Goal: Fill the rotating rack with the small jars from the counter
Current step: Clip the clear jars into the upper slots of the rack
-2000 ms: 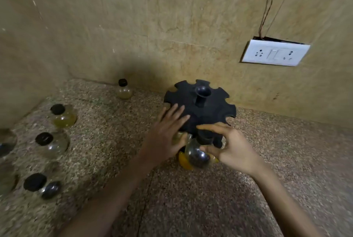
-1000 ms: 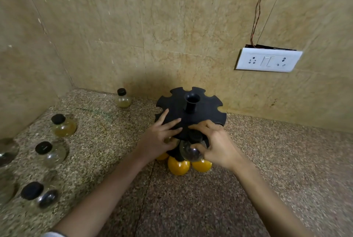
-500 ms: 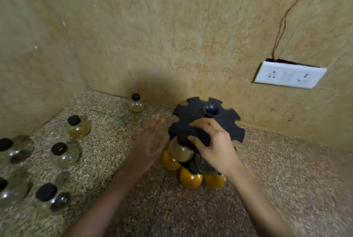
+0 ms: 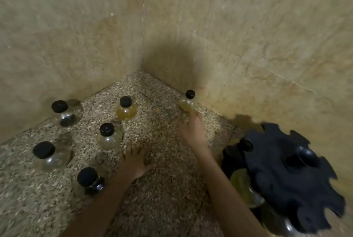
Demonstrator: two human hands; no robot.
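as they stand upright, round clear jars (image 4: 108, 138) wear black caps (image 4: 106, 129).

blk rack (image 4: 290, 175), speckled counter (image 4: 172, 189)

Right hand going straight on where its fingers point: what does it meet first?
Probably the yellowish black-capped jar by the wall; the right hand has blurred fingertips that look nearly at its base.

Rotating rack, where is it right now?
Head view, lower right: the rack stands on the counter beside the wall, right of the right hand.
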